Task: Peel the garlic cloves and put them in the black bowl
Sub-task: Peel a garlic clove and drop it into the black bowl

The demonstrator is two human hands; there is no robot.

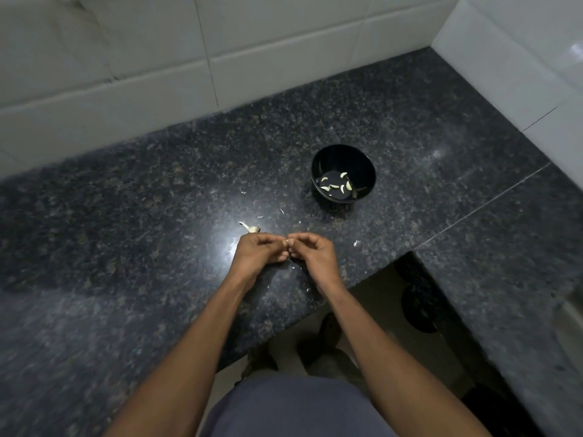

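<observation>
The black bowl (343,159) stands on the dark granite counter (157,216), up and to the right of my hands, with several pale peeled garlic cloves (337,184) on its bottom. My left hand (258,252) and my right hand (310,252) meet fingertip to fingertip just above the counter. Between them they pinch one small garlic clove (287,242), of which only a pale sliver shows. A remnant of the garlic head (250,228) lies on the counter just beyond my left hand.
Small white flecks of garlic skin (356,243) are scattered on the counter around my hands. White tiled walls (284,58) close the counter at the back and right. The counter edge (315,313) cuts diagonally below my hands, with floor beneath.
</observation>
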